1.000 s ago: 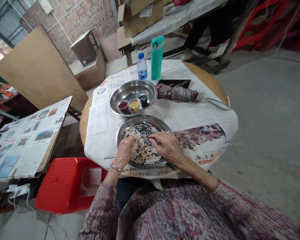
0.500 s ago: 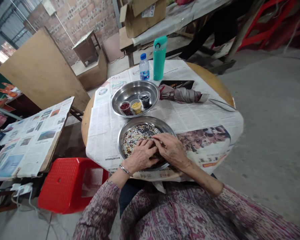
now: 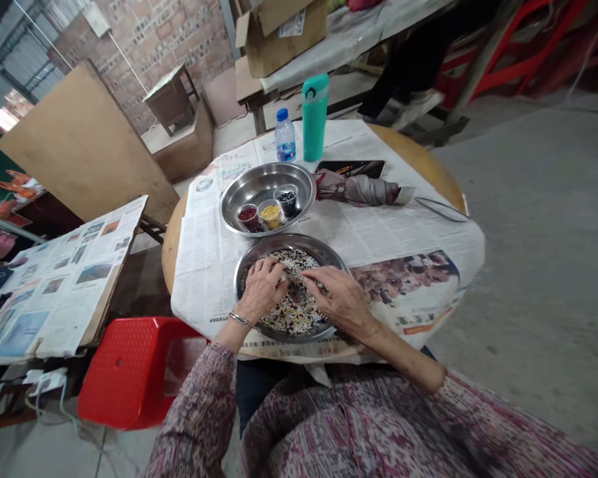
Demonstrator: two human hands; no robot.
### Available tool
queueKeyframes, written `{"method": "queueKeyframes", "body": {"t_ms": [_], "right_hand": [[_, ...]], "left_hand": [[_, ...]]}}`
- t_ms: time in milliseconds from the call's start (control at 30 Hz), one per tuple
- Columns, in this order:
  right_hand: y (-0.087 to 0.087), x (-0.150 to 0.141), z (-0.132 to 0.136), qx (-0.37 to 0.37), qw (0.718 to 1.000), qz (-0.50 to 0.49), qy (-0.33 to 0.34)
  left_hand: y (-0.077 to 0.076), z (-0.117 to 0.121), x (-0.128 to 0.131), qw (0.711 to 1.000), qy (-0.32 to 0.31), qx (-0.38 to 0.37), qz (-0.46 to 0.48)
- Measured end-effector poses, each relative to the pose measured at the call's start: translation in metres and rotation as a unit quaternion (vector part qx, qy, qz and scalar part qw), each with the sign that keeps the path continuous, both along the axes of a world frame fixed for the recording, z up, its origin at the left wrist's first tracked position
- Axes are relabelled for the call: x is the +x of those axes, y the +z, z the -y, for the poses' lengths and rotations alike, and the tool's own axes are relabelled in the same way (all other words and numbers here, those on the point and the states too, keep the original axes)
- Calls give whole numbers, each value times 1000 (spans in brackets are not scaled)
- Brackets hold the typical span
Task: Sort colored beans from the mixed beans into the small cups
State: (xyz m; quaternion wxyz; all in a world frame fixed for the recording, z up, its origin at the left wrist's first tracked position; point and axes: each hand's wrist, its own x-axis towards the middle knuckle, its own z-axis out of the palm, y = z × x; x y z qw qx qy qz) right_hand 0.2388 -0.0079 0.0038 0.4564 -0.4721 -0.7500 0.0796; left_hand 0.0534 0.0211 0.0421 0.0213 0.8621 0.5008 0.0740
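Observation:
A shallow steel bowl (image 3: 323, 243) at the near edge of the round table holds mixed beans and grains (image 3: 293, 313) in white, black, yellow and dark red. On its left side my left hand (image 3: 263, 284), with a bracelet at the wrist, lies over the mix, fingers spread and bent. My right hand (image 3: 339, 299) is over the right side, thumb and forefinger drawn close together; anything between them is too small to make out. Behind stands a second steel bowl (image 3: 234, 192) with cups of red beans (image 3: 248, 216), yellow beans (image 3: 270, 214) and black beans (image 3: 286, 199).
At the back of the newspaper-covered table (image 3: 393, 229) stand a water bottle (image 3: 286, 139) and a teal flask (image 3: 314, 119). A folded umbrella (image 3: 359, 190) and a dark flat object (image 3: 351, 168) lie right of the far bowl. A red stool (image 3: 117, 372) is at the lower left.
My left hand has moved left and away from the right hand, uncovering the mix in the bowl's middle and near side. My right hand has hardly moved.

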Motion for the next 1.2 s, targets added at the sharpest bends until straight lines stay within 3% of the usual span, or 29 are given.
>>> {"method": "queueKeyframes", "body": {"t_ms": [233, 467, 633, 767, 933, 1200], "right_hand": [[-1, 0, 0, -15, 1000, 2, 6], [-3, 0, 0, -18, 1000, 16, 2], [-3, 1, 1, -12, 999, 31, 2], [-3, 1, 1, -16, 999, 34, -2], [-2, 1, 2, -27, 999, 34, 8], [-4, 1, 1, -34, 996, 80, 3]], "left_hand": [[4, 18, -2, 997, 70, -3, -45], [-2, 29, -1, 996, 25, -78, 28], [5, 30, 5, 991, -16, -108, 72], [8, 34, 6, 993, -20, -91, 71], [-1, 40, 1, 992, -24, -47, 113], [-9, 41, 1, 986, -5, -48, 162]]}}
